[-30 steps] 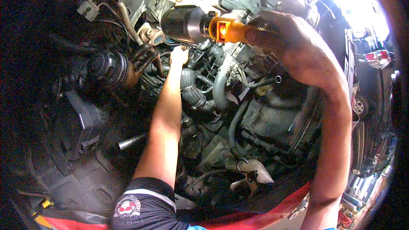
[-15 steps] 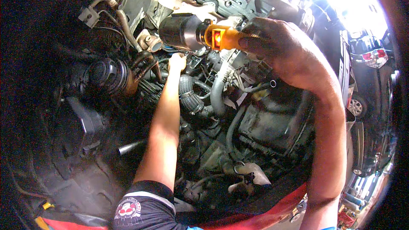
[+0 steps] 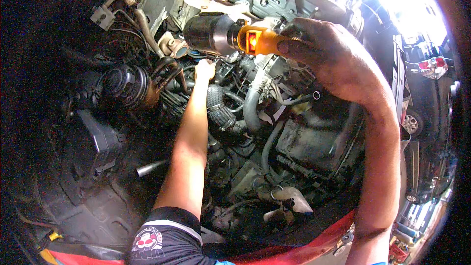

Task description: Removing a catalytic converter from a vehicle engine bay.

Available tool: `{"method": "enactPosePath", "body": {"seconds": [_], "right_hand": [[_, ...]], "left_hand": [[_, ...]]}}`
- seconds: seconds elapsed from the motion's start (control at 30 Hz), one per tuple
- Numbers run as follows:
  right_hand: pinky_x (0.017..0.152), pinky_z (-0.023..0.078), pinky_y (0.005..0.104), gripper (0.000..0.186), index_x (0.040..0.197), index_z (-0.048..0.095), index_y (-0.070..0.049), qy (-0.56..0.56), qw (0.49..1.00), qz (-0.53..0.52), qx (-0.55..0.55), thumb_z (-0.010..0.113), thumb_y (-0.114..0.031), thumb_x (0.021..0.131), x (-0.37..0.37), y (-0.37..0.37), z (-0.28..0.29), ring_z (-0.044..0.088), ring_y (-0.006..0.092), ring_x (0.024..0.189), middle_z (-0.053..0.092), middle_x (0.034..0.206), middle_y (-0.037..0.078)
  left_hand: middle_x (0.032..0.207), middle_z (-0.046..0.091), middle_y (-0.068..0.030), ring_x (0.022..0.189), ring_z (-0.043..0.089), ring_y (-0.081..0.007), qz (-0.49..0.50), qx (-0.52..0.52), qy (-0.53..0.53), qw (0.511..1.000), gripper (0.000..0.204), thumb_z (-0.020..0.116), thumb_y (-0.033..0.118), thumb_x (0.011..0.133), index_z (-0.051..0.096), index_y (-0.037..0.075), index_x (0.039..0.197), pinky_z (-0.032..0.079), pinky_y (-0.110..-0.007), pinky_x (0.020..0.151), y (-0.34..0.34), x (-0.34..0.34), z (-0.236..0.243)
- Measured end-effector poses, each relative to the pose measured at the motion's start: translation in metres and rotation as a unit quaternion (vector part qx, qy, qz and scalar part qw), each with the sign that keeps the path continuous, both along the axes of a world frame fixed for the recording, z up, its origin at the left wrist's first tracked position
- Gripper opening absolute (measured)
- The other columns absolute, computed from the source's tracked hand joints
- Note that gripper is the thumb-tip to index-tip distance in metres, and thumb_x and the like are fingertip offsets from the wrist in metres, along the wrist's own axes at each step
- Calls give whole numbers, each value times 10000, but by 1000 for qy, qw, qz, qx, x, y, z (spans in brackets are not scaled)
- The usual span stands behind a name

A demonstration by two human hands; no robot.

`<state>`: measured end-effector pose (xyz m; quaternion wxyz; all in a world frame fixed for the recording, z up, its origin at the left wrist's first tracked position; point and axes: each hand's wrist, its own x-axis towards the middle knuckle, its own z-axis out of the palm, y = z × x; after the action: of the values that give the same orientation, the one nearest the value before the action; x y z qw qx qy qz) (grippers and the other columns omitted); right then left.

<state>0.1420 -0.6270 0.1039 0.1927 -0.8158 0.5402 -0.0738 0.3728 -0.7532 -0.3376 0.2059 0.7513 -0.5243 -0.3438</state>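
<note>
My left hand [image 3: 204,71] is deep in the engine bay, its fingers curled together just below a flashlight [image 3: 265,42]. What those fingers hold, if anything, is too small and hidden to name. A ribbed black hose [image 3: 218,105] runs beside that wrist. High on the right, my right hand [image 3: 324,51] is wrapped round the flashlight's orange body. Its wide dark head points left over the engine, and a small window in the orange part glows red. Left of my left fingers is the open end of a metal pipe [image 3: 180,50].
A round black part [image 3: 126,86] and bent metal pipes [image 3: 142,24] stand at the left. A smooth grey hose [image 3: 252,108] curves through the middle. The red body edge [image 3: 314,243] crosses the near side. Beyond the right side is a dark car [image 3: 431,98].
The flashlight and my right hand have shifted very slightly right, with the flashlight a touch higher. My left hand stays in the same spot with its fingers curled.
</note>
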Motion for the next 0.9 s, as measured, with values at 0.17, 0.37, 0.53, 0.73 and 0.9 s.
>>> {"method": "enactPosePath", "body": {"seconds": [0.17, 0.37, 0.53, 0.73, 0.9], "right_hand": [[706, 458, 463, 356, 1078, 646, 2, -27, 1000, 11, -12, 639, -337, 969, -2, 0, -2, 625, 394, 764, 642, 846, 242], [706, 463, 455, 347, 1098, 650, -2, -20, 999, 34, -31, 635, -325, 972, -4, -2, -3, 632, 378, 762, 661, 859, 232], [707, 465, 453, 345, 1093, 652, -1, -11, 999, 28, -35, 636, -324, 972, -3, -2, -1, 636, 370, 762, 663, 854, 227], [717, 467, 449, 345, 1079, 653, 2, -45, 996, 47, -55, 628, -326, 976, -3, -3, -3, 643, 359, 773, 662, 856, 226], [722, 468, 449, 354, 1069, 651, 8, -38, 998, 35, -35, 623, -333, 980, -12, -8, -9, 647, 355, 782, 663, 858, 227]], "left_hand": [[1087, 715, -208, 1072, 685, -353, 12, -5, 5, 1000, 314, 705, 305, 864, 748, 84, 1082, 529, -423, 923, -2, 3, -4], [1120, 705, -214, 1096, 672, -358, -6, -7, 5, 1000, 343, 705, 314, 866, 736, 74, 1109, 524, -427, 939, -5, 5, -12], [1132, 697, -228, 1106, 662, -377, -13, -1, 15, 1000, 361, 695, 315, 875, 712, 58, 1128, 517, -438, 948, -8, 7, -19], [1239, 628, -284, 1125, 617, -441, 167, -193, 50, 966, 569, 651, 299, 918, 472, 9, 1373, 486, -462, 978, -18, 33, -22], [1158, 657, -233, 1042, 645, -360, 149, -305, 144, 929, 460, 638, 192, 925, 525, 27, 1339, 495, -404, 938, -30, -14, -9]]}}
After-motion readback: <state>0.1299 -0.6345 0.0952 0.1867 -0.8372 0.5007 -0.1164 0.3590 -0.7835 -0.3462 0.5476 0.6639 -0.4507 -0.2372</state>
